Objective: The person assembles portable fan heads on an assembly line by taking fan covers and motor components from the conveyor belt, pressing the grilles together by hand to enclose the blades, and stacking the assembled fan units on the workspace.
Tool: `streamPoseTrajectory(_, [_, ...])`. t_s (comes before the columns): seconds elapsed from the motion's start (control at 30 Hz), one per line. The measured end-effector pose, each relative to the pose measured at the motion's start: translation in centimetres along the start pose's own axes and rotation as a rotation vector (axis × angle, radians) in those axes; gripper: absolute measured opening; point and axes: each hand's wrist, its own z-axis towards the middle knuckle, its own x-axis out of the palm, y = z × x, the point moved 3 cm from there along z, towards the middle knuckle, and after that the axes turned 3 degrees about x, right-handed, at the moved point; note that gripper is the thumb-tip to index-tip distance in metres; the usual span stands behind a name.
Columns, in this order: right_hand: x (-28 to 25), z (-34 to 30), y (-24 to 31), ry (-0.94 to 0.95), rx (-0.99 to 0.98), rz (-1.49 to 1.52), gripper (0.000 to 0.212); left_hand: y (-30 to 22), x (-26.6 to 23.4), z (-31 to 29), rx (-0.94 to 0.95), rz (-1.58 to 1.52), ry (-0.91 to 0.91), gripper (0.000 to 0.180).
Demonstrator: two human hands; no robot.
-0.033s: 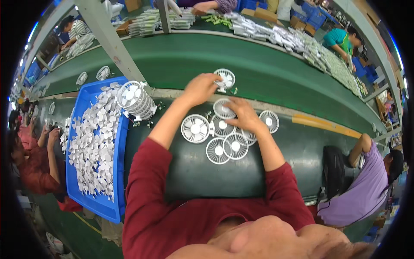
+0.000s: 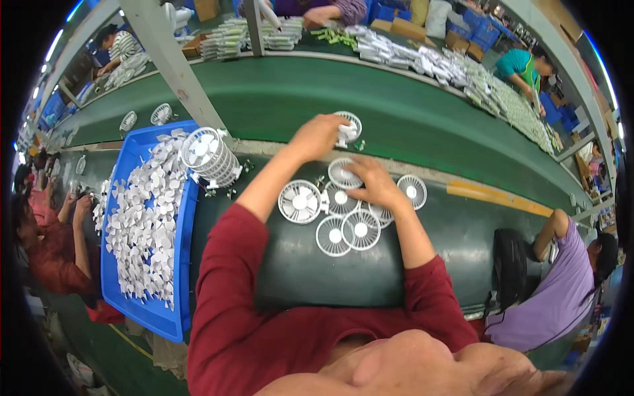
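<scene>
My left hand (image 2: pixel 318 137) is closed on the left side of a white round fan head (image 2: pixel 350 128) on the green conveyor belt; its fingers partly cover the blades. Nearer me, my right hand (image 2: pixel 378 181) has its fingertips closed on a white round fan grille (image 2: pixel 344 174) at the edge of the dark green worktable (image 2: pixel 317 277). Beneath and beside that hand, several loose grilles (image 2: pixel 361 230) overlap one another. Left of them lies another fan head (image 2: pixel 300 202) with its blades showing.
At left, a blue tray (image 2: pixel 187 264) holds a heap of white fan blades (image 2: pixel 145 231). A stack of fan housings (image 2: pixel 210 158) leans by its far right corner, near a metal post (image 2: pixel 175 69). Other people work around; a black bag (image 2: pixel 510 267) stands at right.
The whole view has shifted slightly. My left hand reaches a little further over the fan head; my right hand keeps its place at the grille.
</scene>
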Motion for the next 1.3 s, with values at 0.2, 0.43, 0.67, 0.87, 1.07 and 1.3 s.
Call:
streamPoseTrajectory(0.2, [-2.0, -1.6, -0.6, 0.047, 0.052, 0.316, 0.037, 0.8, 7.4, 5.2, -0.041, 0.376, 0.493, 0.050])
streamPoseTrajectory(0.43, [-2.6, -1.8, -1.1, -0.055, 0.124, 0.461, 0.030, 4.4, 4.9, 3.8, -0.128, 0.251, 0.231, 0.014])
streamPoseTrajectory(0.67, [-4.0, -0.9, 0.4, -0.230, 0.238, 1.009, 0.028, 3.7, 1.3, -2.5, -0.294, -0.444, -0.481, 0.023])
streamPoseTrajectory(0.87, [-4.0, 1.7, 4.7, -0.295, 0.189, 0.997, 0.045, -0.4, 1.5, -6.1, -0.514, -1.552, -0.613, 0.036])
streamPoseTrajectory(1.07, [-4.0, 2.2, 7.8, -0.628, 0.033, 0.444, 0.049, -3.8, -0.4, -6.4, -0.463, -1.768, -0.565, 0.054])
streamPoseTrajectory(1.3, [-3.0, 2.4, 9.2, -0.677, -0.192, 0.110, 0.050, -4.5, 0.1, -7.1, -0.549, -1.840, -0.483, 0.046])
